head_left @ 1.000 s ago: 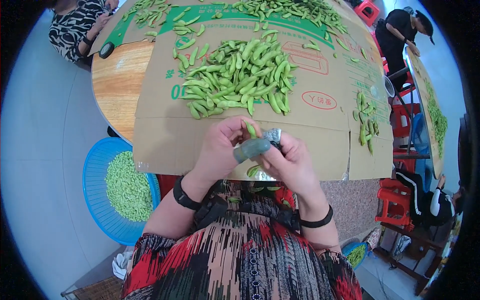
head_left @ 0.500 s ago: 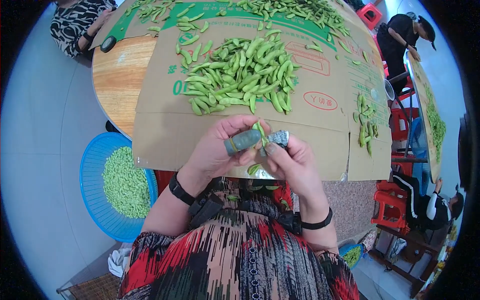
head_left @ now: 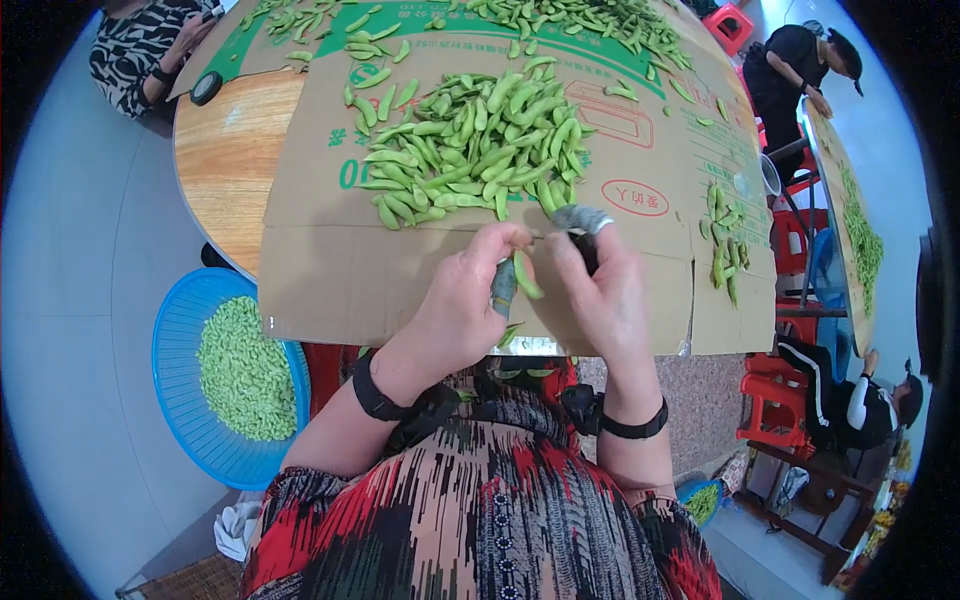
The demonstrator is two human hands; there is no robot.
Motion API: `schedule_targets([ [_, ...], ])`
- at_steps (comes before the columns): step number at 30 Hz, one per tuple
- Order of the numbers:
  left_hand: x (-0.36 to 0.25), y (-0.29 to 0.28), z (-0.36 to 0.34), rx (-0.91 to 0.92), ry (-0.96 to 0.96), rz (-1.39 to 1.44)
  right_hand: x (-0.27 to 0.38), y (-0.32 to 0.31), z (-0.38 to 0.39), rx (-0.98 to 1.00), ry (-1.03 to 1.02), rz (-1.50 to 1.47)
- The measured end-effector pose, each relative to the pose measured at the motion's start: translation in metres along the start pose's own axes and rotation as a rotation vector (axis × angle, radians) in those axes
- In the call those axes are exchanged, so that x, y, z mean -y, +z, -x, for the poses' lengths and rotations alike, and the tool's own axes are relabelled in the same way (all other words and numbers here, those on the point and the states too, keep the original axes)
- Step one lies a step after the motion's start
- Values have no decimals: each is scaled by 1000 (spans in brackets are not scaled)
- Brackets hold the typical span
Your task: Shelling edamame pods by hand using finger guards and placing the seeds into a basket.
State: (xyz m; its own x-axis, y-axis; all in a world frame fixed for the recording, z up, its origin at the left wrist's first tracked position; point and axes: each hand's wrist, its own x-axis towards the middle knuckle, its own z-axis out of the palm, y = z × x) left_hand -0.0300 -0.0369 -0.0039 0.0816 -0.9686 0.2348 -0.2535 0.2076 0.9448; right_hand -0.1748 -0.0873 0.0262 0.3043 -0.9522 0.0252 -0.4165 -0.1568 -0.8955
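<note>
My left hand [head_left: 455, 300] is closed on a green soybean pod [head_left: 525, 277], which sticks out beside a thumb wrapped in a grey-blue cover [head_left: 502, 290]. At the near edge of the main pod heap [head_left: 485, 145], my right hand [head_left: 605, 275] has its thumb and forefinger apart. A grey woven cover [head_left: 582, 217] is on that forefinger, whose tip touches or nearly touches a pod; slight blur hides which. Both hands are above a flattened cardboard sheet [head_left: 350, 270] on the table.
A blue basket [head_left: 170, 390] of shelled beans [head_left: 240, 370] stands at lower left. More pods [head_left: 725, 235] lie on the cardboard's right, others along its far side. One person [head_left: 135, 60] is at far left; two others [head_left: 800, 70] sit or stand by another table at right.
My hands have come apart. The right one has moved forward to the heap, while the left keeps a pod and has turned. The whole view has shifted slightly.
</note>
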Motion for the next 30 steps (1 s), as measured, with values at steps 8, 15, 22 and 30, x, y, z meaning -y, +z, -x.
schedule_targets([
  [8, 7, -10, 0, 229, 42, -28, -4, -26, -7, 242, 201, -183],
  [15, -4, -12, -3, 528, -67, 296, -26, 2, -22, -70, -154, 571],
  [22, 5, -11, -2, 147, -241, 416, -25, 2, -7, -200, -149, 484],
  [30, 1, -12, -3, 29, -281, 727, -2, -3, 10, 357, 210, -651],
])
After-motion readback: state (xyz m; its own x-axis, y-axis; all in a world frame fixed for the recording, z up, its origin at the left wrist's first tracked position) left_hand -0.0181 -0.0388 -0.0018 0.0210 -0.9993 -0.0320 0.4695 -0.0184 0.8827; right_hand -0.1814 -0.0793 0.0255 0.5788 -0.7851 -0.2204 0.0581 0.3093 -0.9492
